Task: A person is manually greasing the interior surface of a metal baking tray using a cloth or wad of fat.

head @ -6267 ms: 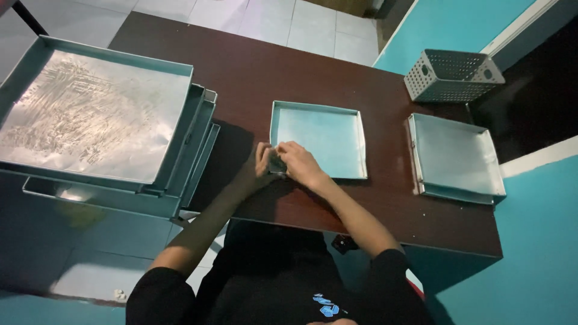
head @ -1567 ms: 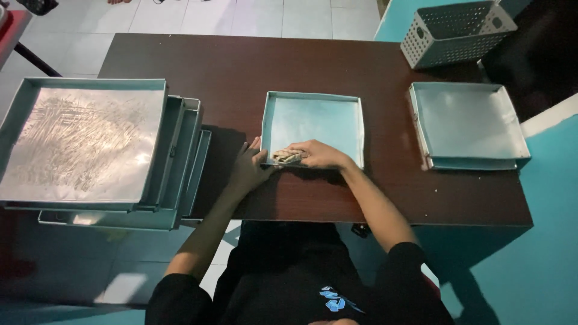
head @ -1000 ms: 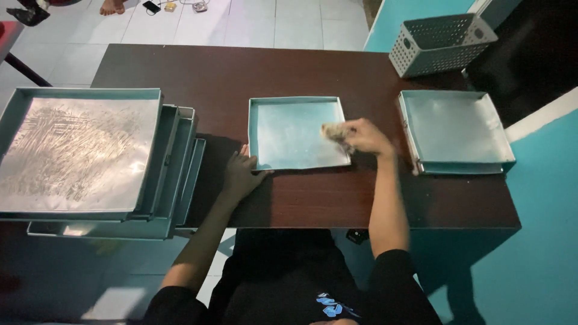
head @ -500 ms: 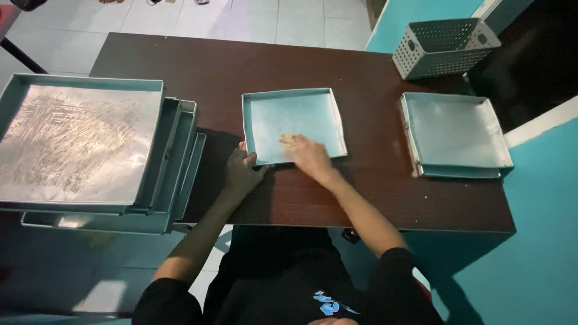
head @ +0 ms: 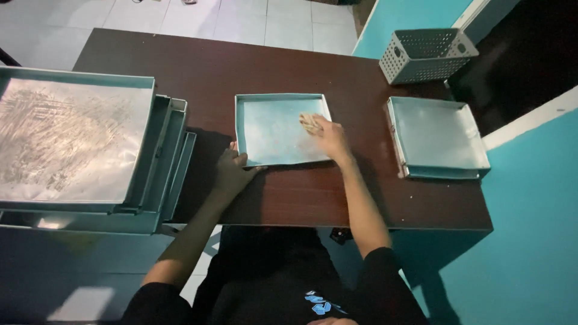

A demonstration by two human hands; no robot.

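A square metal baking tray (head: 265, 129) lies on the dark brown table (head: 211, 66) in front of me. My right hand (head: 328, 135) is inside the tray near its right rim, pressing a crumpled pale cloth (head: 309, 120) against the tray floor. My left hand (head: 232, 168) rests flat on the table at the tray's front left corner, fingers touching its rim and steadying it.
A stack of square trays (head: 436, 135) sits to the right. Larger trays (head: 72, 141) are piled at the left, overhanging the table's edge. A grey perforated basket (head: 426, 54) stands at the back right by a teal wall (head: 530, 210).
My right hand has slid the cloth from the tray's front middle to its right side. The left hand has stayed at the front left corner.
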